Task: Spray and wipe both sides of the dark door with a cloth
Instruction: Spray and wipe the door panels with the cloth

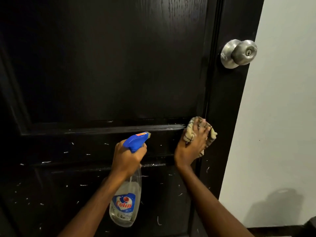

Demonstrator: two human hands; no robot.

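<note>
The right hand (192, 144) presses a bunched striped cloth (201, 132) against the dark door (102, 65) below the knob (239, 53), fingers curled into it, seemingly scrubbing the moulding, while the left hand (127, 158) grips the Colin spray bottle (125, 202) ready, nozzle toward the door.

Right hand (191, 147) presses cloth (198, 132) on door (109, 65); left hand (127, 158) grips spray bottle (126, 202).

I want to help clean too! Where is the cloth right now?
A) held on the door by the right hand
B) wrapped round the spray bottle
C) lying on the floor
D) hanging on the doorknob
A: the right hand grips the striped cloth against the dark door, while the left hand holds the spray bottle.
</note>
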